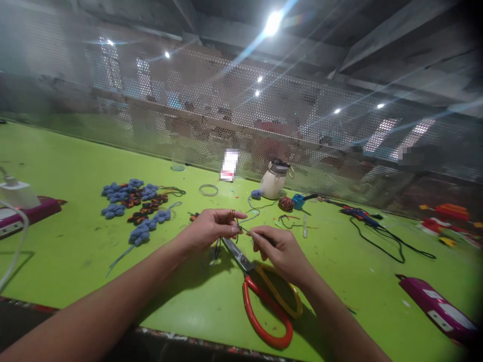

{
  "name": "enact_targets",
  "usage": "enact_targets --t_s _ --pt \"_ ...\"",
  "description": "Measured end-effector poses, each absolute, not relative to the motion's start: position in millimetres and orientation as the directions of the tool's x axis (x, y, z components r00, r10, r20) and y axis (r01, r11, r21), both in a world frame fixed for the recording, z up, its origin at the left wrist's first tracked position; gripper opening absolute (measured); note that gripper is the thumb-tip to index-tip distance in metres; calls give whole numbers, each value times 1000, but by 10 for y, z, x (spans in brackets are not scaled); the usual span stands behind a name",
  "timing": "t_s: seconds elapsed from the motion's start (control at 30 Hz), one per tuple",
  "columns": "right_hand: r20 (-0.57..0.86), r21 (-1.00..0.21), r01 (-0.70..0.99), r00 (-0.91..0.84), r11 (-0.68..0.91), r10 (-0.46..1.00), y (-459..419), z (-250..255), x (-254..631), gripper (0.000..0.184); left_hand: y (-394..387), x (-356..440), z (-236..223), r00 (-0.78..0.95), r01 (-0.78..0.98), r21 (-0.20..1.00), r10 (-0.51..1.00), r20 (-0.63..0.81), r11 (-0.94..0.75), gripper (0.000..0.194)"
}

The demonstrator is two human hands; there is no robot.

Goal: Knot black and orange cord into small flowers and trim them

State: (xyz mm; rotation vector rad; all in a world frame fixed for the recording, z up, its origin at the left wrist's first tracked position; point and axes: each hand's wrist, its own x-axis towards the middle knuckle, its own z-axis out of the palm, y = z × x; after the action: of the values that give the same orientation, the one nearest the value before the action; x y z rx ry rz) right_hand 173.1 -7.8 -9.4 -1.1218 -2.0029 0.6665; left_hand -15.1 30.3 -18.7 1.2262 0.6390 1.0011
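My left hand [215, 226] is closed in a pinch on dark multicoloured yarn [239, 227], with strands looped round its index finger and ends hanging below. Facing it, my right hand [277, 246] grips a thin crochet hook [248, 232], mostly hidden by the fingers, its tip at the yarn. Under both hands lie large scissors [245, 266] with one red and one yellow handle. To the left are several blue crocheted flowers [139, 234] and dark orange-and-black ones [149, 207]. A multicoloured yarn ball [286, 203] and a small blue yarn ball [256, 194] sit beyond my hands.
Behind the yarn stands a white jar [272, 186] beside a small blue pot [299, 201]. A phone [229, 165] leans on the mesh partition [241, 100]. A glue gun [360, 216] with a looping cord lies right. Purple power strips [437, 306] flank the green table [181, 306].
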Motion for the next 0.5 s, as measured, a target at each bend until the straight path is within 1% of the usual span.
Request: enact_targets --t_s 0.07,0.13,0.3,0.4,0.5 --pt "301 -758 478 -349 444 888 -72 -114 1721 23 307 -140 -204 445 -243 970 886 134 -25 32" --pt "289 -766 482 -331 424 898 -68 -131 1699 23 305 -127 -210 437 -216 975 887 146 -55 33" --pt "354 -726 519 -280 451 892 -68 -131 1626 20 301 -111 -201 408 -163 984 903 133 -71 36" --pt "374 -714 515 -294 475 880 -72 -112 1616 19 314 -116 -217 403 -173 982 903 146 -82 36" --pt "365 -692 533 -325 488 872 -74 -99 1639 21 324 -118 -231 403 -166 981 901 161 -100 37"
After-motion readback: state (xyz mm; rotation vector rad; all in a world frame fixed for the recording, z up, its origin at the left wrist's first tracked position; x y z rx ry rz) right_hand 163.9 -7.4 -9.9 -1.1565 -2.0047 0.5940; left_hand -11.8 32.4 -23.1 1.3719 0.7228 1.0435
